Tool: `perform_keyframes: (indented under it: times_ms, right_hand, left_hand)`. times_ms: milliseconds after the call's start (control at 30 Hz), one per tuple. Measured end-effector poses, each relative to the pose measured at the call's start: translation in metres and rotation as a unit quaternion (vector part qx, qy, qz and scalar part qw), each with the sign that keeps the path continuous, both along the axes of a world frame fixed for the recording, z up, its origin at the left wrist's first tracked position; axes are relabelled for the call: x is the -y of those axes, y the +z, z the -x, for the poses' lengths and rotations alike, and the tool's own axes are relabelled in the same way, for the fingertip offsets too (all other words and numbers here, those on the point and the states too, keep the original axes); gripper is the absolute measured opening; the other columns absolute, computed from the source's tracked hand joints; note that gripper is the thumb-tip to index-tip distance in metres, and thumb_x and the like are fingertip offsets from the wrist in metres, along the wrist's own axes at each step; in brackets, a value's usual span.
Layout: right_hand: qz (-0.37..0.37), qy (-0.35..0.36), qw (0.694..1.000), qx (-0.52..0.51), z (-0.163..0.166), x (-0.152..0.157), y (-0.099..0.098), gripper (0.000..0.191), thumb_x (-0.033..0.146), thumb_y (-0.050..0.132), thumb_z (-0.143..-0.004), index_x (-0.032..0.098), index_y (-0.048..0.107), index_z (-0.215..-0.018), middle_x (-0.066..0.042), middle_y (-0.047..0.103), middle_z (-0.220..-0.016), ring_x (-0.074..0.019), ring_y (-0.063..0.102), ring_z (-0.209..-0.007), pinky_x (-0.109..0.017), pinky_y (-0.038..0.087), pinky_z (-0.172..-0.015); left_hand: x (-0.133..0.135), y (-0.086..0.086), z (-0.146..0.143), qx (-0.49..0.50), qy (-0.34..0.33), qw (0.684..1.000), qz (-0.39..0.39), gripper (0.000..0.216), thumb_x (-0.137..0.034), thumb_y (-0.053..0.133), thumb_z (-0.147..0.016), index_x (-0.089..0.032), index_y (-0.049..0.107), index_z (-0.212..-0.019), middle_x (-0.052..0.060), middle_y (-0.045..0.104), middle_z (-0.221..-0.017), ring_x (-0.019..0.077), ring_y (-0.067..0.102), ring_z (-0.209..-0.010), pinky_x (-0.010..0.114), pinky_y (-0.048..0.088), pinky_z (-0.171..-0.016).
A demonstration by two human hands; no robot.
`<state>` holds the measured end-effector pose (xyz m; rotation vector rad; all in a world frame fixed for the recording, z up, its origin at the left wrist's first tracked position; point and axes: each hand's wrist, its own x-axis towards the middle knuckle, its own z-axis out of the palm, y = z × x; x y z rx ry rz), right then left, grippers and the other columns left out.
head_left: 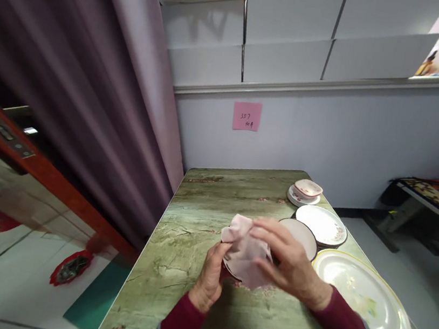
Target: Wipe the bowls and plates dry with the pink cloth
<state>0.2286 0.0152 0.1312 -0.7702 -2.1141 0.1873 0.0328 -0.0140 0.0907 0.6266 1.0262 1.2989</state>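
My left hand (209, 277) is closed on the edge of a small dish (231, 272), tilted above the table. Only a strip of its dark rim shows, so I cannot tell whether it is a bowl or a plate. A pale pink cloth (246, 252) covers most of it. My right hand (290, 256) grips the cloth from the right, pressing it against the dish with bent fingers. Just beyond that hand lies a dark-rimmed white plate (301, 236), partly hidden by it.
Along the right side of the green wood-patterned table (175, 245) lie a large yellow-rimmed oval platter (367, 300), flower-decorated white plates (321, 224) and a small stack of dishes (308, 189). A purple curtain (135, 65) hangs at left; a wall with a pink note (246, 116) stands behind.
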Motion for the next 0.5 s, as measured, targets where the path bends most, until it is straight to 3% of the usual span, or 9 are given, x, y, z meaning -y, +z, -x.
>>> perform_keyframes:
  times_ms: [67, 133, 267, 400, 500]
  right_hand:
    - [0.003, 0.022, 0.997, 0.079, 0.003, 0.004, -0.008, 0.061, 0.034, 0.064, -0.090, 0.024, 0.043, -0.147, -0.013, 0.047, -0.151, -0.0319, 0.042, -0.141, -0.055, 0.037, -0.116]
    - [0.000, -0.002, 0.994, 0.108, 0.006, -0.001, -0.019, 0.064, 0.027, 0.060, -0.092, 0.022, 0.037, -0.151, -0.013, 0.045, -0.153, -0.0316, 0.037, -0.144, -0.057, 0.035, -0.117]
    - [0.017, -0.033, 0.994, 0.103, 0.010, -0.020, -0.034, 0.061, 0.011, 0.049, -0.092, 0.022, 0.039, -0.151, -0.012, 0.050, -0.149, -0.0278, 0.044, -0.140, -0.052, 0.040, -0.115]
    - [0.171, 0.000, 0.983, 0.061, 0.009, -0.027, -0.035, 0.049, 0.009, 0.045, -0.089, 0.021, 0.056, -0.135, -0.010, 0.071, -0.119, -0.0245, 0.069, -0.106, -0.038, 0.057, -0.088]
    - [0.293, 0.054, 0.954, 0.023, 0.004, -0.024, -0.031, 0.029, 0.020, 0.043, -0.096, 0.020, 0.066, -0.114, -0.004, 0.076, -0.096, -0.0215, 0.072, -0.087, -0.032, 0.058, -0.075]
  left_hand:
    - [-0.003, 0.002, -0.001, -0.018, 0.009, 1.000, -0.014, 0.034, -0.044, 0.074, -0.075, -0.014, 0.074, -0.092, 0.005, 0.074, -0.088, 0.0209, 0.064, -0.079, 0.029, 0.048, -0.071]
    - [-0.002, 0.007, -0.004, -0.037, -0.006, 0.999, -0.024, 0.033, -0.043, 0.073, -0.078, -0.016, 0.074, -0.096, 0.004, 0.074, -0.089, 0.0195, 0.063, -0.079, 0.028, 0.047, -0.070]
    - [0.006, 0.012, -0.007, -0.043, -0.108, 0.993, -0.021, 0.038, -0.045, 0.071, -0.082, -0.014, 0.072, -0.104, 0.007, 0.073, -0.094, 0.0205, 0.063, -0.083, 0.028, 0.047, -0.074]
    - [0.010, 0.008, -0.001, -0.075, -0.121, 0.990, -0.003, 0.042, -0.044, 0.078, -0.073, -0.012, 0.070, -0.100, 0.007, 0.073, -0.088, 0.0216, 0.063, -0.081, 0.029, 0.047, -0.072]
    - [0.007, 0.008, 0.007, -0.093, -0.120, 0.988, 0.004, 0.048, -0.046, 0.077, -0.073, -0.011, 0.070, -0.105, 0.008, 0.073, -0.090, 0.0237, 0.065, -0.084, 0.030, 0.048, -0.075]
